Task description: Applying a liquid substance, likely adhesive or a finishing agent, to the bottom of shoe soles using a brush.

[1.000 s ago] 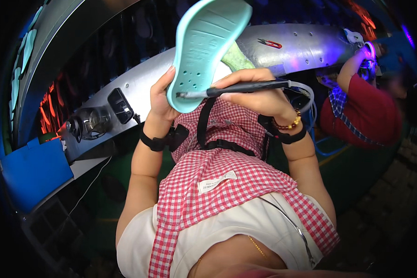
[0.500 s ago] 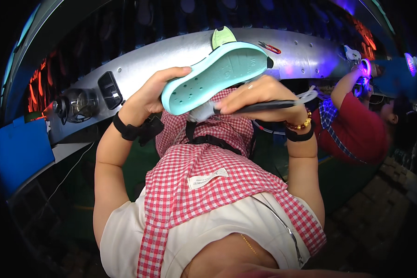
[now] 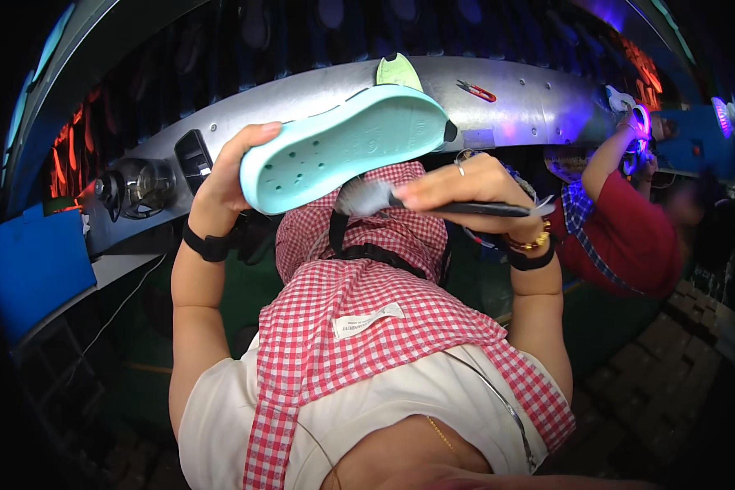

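Observation:
My left hand [image 3: 227, 173] grips a light turquoise shoe sole [image 3: 343, 151] by its forefoot end, thumb over the upper rim. This sole has a raised rim, a cluster of small holes near my fingers and a black tip at its far right end. In my closed right hand [image 3: 465, 189] lies a brush with a black handle [image 3: 486, 209] and pale, motion-blurred bristles [image 3: 363, 198]. The bristles are just below the sole's lower edge; whether they touch it I cannot tell. Behind the sole, a light green pointed piece [image 3: 398, 73] rests on the metal bench [image 3: 302, 95].
Red-handled thread snips [image 3: 476, 90] lie on the bench. To the left are a black tray [image 3: 193, 159] and a small dark fan-like device [image 3: 139, 188], near a blue panel [image 3: 42, 265]. A co-worker in red [image 3: 629, 224] works at the right.
The sole has moved left with my left hand and tipped slightly. My right hand has come slightly down, and the bristles are farther from the sole's forefoot end.

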`<state>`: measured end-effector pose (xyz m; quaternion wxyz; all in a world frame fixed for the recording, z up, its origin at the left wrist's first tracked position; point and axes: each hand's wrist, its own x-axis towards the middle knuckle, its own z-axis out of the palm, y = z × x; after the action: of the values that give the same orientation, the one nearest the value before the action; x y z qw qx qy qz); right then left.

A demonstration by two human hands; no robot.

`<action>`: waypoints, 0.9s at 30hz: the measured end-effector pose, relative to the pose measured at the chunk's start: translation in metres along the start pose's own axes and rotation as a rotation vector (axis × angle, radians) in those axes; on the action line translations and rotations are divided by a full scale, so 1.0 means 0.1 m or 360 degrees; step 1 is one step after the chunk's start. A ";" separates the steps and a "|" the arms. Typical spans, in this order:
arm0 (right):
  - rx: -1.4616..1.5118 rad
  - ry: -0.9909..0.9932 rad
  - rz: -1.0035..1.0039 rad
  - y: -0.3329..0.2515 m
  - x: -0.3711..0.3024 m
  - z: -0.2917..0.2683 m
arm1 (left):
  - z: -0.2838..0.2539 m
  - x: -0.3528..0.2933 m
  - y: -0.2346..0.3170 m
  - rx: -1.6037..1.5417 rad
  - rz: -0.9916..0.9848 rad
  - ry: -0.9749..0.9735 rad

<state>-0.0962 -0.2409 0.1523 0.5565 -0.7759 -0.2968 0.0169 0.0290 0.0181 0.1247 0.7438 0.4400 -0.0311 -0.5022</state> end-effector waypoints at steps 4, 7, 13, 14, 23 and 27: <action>-0.0042 0.0600 0.0076 0.01 0.01 0.07 | -0.10 -0.09 0.00 0.0009 0.0091 0.0114; -0.0203 0.0285 0.0026 -0.05 0.08 0.14 | -0.14 -0.19 0.03 0.0226 0.0314 0.0136; -0.0096 0.0613 -0.0089 -0.30 0.07 0.15 | -0.09 0.12 -0.10 -0.0715 0.0486 -0.0287; -0.0022 0.0634 0.0071 -0.24 0.09 0.17 | -0.04 0.24 -0.22 -0.0854 0.0476 -0.0325; -0.0212 0.0810 0.0350 0.39 0.28 0.46 | 0.21 0.52 -0.63 -0.0753 0.0674 0.0226; -0.0658 0.0303 -0.0025 0.08 0.29 0.47 | 0.10 0.46 -0.47 -0.0743 0.0855 0.0531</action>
<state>-0.0859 -0.1885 0.1363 0.4114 -0.8691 -0.2459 -0.1220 0.0128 -0.0287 0.0809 0.9237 0.3106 0.0913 -0.2049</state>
